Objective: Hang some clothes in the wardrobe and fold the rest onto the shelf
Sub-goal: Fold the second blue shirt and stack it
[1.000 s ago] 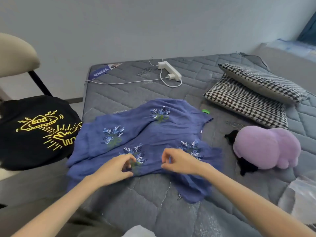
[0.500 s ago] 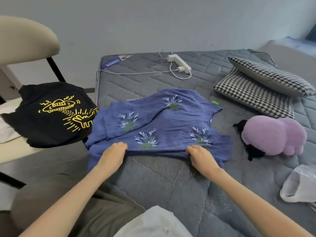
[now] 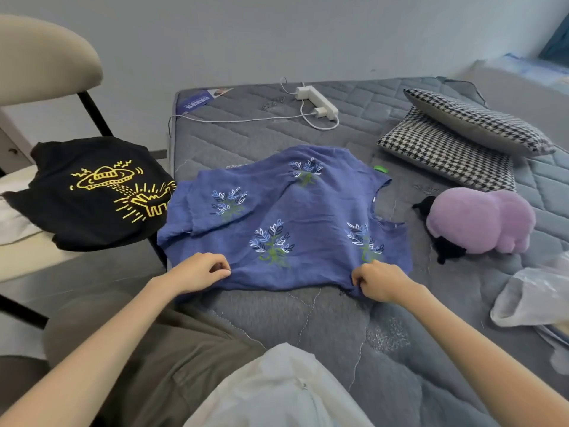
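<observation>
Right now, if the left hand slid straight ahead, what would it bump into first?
Just the blue leaf-embroidered cloth top that the left hand grips; beyond it, probably bare grey quilted mattress, though depth is unclear.

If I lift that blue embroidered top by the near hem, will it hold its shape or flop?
Probably floppy: the blue top lies thin, creased and folded over itself on the mattress. Likely light, since the left hand and right hand only pinch its hem. Expect sagging between grips.
</observation>
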Tool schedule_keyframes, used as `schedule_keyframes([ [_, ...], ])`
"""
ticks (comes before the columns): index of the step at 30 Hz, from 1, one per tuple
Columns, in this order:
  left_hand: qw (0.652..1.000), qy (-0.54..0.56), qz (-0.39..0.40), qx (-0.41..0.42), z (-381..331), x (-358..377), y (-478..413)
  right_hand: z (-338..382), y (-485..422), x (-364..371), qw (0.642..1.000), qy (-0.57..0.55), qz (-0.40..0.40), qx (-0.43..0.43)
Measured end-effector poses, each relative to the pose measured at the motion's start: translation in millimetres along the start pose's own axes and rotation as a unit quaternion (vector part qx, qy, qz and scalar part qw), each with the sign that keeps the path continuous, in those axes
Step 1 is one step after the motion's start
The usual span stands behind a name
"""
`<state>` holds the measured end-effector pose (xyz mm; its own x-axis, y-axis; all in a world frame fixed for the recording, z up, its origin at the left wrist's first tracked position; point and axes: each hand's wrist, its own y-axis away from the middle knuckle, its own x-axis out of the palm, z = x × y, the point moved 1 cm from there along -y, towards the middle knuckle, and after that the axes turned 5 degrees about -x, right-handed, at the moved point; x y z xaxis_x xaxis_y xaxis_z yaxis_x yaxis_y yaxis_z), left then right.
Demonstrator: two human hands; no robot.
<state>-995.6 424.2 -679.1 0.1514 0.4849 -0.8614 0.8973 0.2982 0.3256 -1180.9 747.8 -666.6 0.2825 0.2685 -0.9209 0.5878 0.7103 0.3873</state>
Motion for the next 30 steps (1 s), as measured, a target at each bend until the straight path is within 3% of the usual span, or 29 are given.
schedule_keyframes([
  [4, 0.996, 0.051, -0.059, -0.053, 13, 4, 3, 14, 4, 1, 0.992, -0.022, -0.081, -0.089],
  [7, 0.977, 0.095, -0.095, -0.165, 20, 5, 3, 37, 4, 7, 0.974, -0.032, -0.147, -0.167],
  [10, 0.933, 0.208, -0.096, -0.279, 28, 9, 3, 63, -4, 15, 0.961, -0.052, -0.18, -0.203],
  [16, 0.839, 0.384, -0.111, -0.368, 40, 15, 5, 115, -38, 21, 0.944, -0.077, -0.178, -0.266],
  [21, 0.84, 0.363, -0.088, -0.393, 46, 19, 19, 154, -67, 18, 0.936, -0.032, -0.154, -0.316],
  [23, 0.848, 0.349, -0.071, -0.392, 50, 19, 25, 160, -74, 17, 0.934, -0.058, -0.165, -0.311],
  [26, 0.875, 0.295, -0.117, -0.365, 54, 24, 34, 163, -80, 15, 0.937, -0.139, -0.142, -0.288],
  [30, 0.868, 0.349, -0.117, -0.335, 47, 30, 39, 168, -82, 6, 0.928, -0.224, -0.104, -0.28],
])
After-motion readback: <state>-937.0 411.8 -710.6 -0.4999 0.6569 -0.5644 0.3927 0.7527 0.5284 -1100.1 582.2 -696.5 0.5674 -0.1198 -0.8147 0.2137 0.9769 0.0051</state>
